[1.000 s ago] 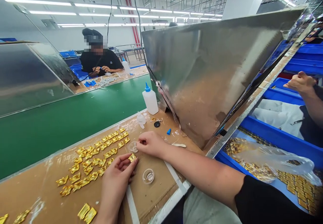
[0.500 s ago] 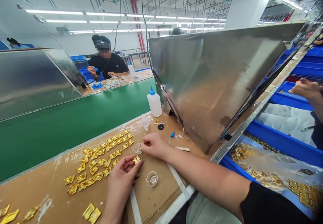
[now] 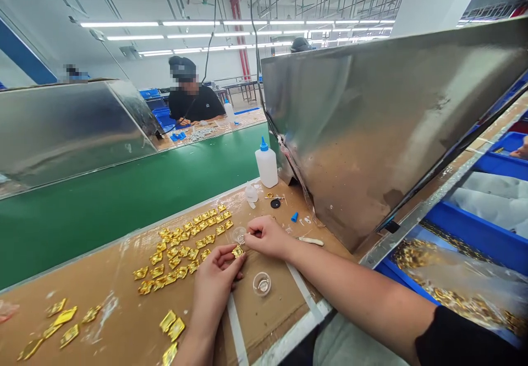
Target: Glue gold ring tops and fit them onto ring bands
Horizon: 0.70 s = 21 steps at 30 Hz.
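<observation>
My left hand [image 3: 216, 281] pinches a small gold-coloured metal piece [image 3: 237, 251] between thumb and fingertips. Just beside it, my right hand [image 3: 268, 238] is closed in a pinch; whatever its fingertips hold is too small or hidden to make out. A clear plastic cup [image 3: 238, 234] stands by the right fingertips, partly covered by the hand. Another clear cup [image 3: 262, 284] sits nearer to me on the cardboard-covered bench [image 3: 264, 316]. Rows of similar gold pieces [image 3: 181, 272] lie left of my hands.
Behind my hands are a white bottle with blue tip [image 3: 267, 168], a black disc [image 3: 275, 204] and a blue cap [image 3: 294, 217]. A metal panel [image 3: 350, 135] rises at right, near blue bins [image 3: 470, 234]. A co-worker [image 3: 196, 99] sits across the green belt [image 3: 214, 165].
The view has turned left, so the bench appears further right. My hands keep nearly the same pose over the bench. The co-worker across the belt has lowered a raised hand.
</observation>
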### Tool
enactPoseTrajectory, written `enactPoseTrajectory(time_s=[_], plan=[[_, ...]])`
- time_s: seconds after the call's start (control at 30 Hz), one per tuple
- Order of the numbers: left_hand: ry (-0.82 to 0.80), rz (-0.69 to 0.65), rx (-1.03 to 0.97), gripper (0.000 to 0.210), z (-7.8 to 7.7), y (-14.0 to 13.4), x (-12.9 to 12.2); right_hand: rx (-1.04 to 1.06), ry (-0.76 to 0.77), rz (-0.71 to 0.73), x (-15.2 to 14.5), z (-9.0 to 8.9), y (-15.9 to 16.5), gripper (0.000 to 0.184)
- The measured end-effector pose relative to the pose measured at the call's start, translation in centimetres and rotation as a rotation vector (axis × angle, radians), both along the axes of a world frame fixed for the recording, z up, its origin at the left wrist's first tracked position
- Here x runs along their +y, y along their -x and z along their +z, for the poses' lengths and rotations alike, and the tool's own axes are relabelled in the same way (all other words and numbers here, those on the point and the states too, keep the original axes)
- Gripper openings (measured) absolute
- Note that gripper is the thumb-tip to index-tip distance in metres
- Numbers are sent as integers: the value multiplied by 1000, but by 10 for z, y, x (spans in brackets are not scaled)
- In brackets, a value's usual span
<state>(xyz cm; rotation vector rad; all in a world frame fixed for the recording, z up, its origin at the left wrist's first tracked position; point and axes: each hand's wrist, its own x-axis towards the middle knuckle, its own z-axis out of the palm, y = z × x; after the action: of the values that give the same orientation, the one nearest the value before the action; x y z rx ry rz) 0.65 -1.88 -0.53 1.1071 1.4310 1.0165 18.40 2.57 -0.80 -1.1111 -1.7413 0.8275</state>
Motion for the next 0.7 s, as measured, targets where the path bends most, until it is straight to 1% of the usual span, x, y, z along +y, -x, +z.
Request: enactPoseTrajectory(time_s=[0.23,0.43,0.7], plan=[[12,-6,-4,88,2,0,0,-28,2,29,0,1,-1,36],[19,-13,5,91,4,1,0,-27,3,54,0,-2,-2,32],[27,-15,20,94,0,3,2,-27,8,55,-1,-4,-2,34]])
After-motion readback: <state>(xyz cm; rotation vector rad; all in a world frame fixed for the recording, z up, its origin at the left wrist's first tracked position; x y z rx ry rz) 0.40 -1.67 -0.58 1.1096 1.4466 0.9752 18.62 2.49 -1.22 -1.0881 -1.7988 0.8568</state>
